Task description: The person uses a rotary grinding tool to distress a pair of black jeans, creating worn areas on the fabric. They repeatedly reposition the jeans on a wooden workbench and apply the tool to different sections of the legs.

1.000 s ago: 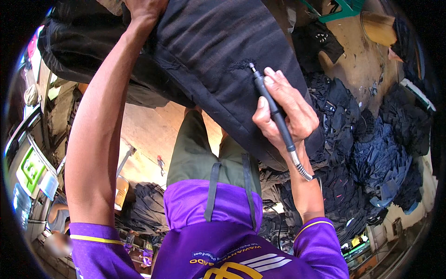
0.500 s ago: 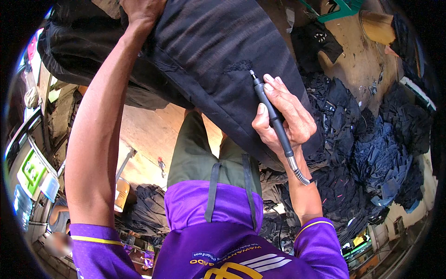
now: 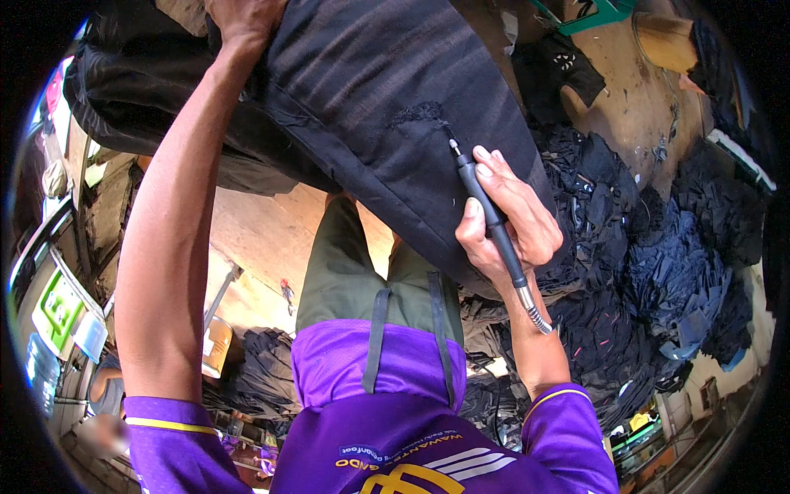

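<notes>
We noted the left hand against black denim trousers spanning the upper view; its grip we could not tell. Rightward, just beside their frayed patch, stood the tip of a pen-shaped rotary tool grasped in the right hand.

Strong light turns the floor between the shadows pale and glaring, while the black cloth shows a soft sheen on its upper face and sinks into deep shade at left. The tool and right hand look sharp. Fisheye distortion bends edges near the dark rim, washed out at left, where a head is blurred.
</notes>
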Tool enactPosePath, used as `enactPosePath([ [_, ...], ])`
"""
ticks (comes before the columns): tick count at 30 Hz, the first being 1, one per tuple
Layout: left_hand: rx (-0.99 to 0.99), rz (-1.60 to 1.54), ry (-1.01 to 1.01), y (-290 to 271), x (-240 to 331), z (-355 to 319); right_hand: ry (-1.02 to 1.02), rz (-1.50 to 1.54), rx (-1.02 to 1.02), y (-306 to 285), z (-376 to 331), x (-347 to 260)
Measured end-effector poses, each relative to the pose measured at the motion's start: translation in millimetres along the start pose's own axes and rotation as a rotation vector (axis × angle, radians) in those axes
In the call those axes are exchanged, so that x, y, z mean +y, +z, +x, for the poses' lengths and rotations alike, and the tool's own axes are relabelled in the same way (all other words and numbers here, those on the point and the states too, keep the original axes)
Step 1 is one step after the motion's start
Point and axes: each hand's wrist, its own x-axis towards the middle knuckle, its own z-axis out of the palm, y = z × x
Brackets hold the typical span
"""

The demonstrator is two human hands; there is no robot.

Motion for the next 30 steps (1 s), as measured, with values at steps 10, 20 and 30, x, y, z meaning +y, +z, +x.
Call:
enactPosePath([
  [10,0.027,0.082,0.140,-0.3,-4.1,2.7,-0.072,0.006,-0.015,16.0,11.7,3.2],
  [20,-0.011,-0.073,0.048,3.7,-3.0,0.4,-0.065,0.020,-0.018,6.9,2.7,1.0],
  [30,-0.007,0.020,0.064,4.0,-0.4,-2.2,-0.027,-0.007,-0.028,-3.3,-12.1,1.9],
])
